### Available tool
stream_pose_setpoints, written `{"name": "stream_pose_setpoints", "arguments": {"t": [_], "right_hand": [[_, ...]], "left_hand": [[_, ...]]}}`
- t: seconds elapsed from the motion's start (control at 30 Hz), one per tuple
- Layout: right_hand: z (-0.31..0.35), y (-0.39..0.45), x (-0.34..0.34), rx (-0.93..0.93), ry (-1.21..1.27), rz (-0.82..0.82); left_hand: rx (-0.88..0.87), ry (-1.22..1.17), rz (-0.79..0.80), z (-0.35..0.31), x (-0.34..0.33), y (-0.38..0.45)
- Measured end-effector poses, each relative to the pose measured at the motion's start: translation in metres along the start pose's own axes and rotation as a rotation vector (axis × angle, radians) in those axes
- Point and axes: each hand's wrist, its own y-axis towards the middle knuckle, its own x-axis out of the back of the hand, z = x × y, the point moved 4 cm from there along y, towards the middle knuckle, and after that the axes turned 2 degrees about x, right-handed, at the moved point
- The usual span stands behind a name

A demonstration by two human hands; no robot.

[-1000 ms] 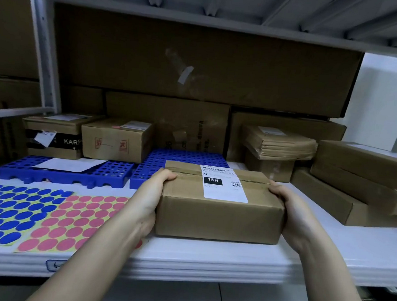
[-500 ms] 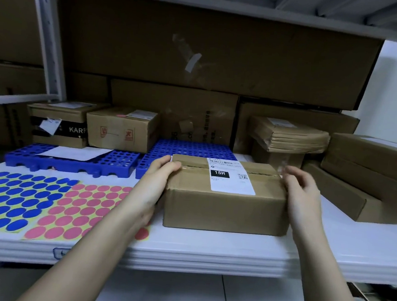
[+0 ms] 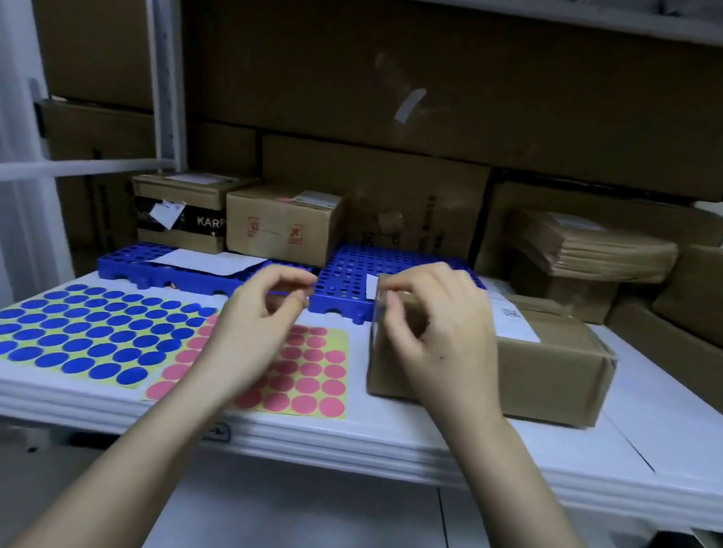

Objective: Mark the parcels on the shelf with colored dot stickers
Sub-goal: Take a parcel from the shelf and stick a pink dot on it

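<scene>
Your left hand (image 3: 260,326) hangs over the pink dot sticker sheet (image 3: 300,372), left of the parcel, forearm rising from the lower left. Its fingers are loosely curled with thumb and forefinger drawn close together; the motion blur hides whether anything is pinched between them, so that cannot be told. Your right hand (image 3: 437,336) is in front of the parcel's (image 3: 551,371) left half, back of the hand toward you, fingers curled and fingertips (image 3: 392,304) bunched at the box's upper left edge. Whether they grip the cardboard or only hover before it cannot be told.

The parcel is a brown cardboard box lying flat on the white shelf board (image 3: 381,444), near the board's front edge, its long axis running left to right and its broad front face toward you. A white shipping label (image 3: 514,322) lies on its top, partly hidden by your right hand.

Just left of the parcel lies the pink sheet, flat on the board, and further left the blue dot sticker sheet (image 3: 73,337). Behind the parcel sit two blue perforated plastic pallets (image 3: 351,273), with smaller cartons (image 3: 281,224) behind those. Right of the parcel, stacked flat boxes (image 3: 702,318) rest on the board. Large cartons (image 3: 452,86) fill the back, under a grey upper shelf.
</scene>
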Motion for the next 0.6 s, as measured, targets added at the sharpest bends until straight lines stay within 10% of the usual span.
{"name": "stream_pose_setpoints", "arguments": {"t": [0.23,0.6], "right_hand": [[0.046,-0.009,-0.059,0.226,-0.206,0.268],[0.042,-0.015,-0.096,0.092,-0.398,0.800]], "left_hand": [[-0.158,0.671,0.246,0.022,0.002,-0.015],[-0.172,0.781,0.491,0.041,-0.004,-0.014]]}}
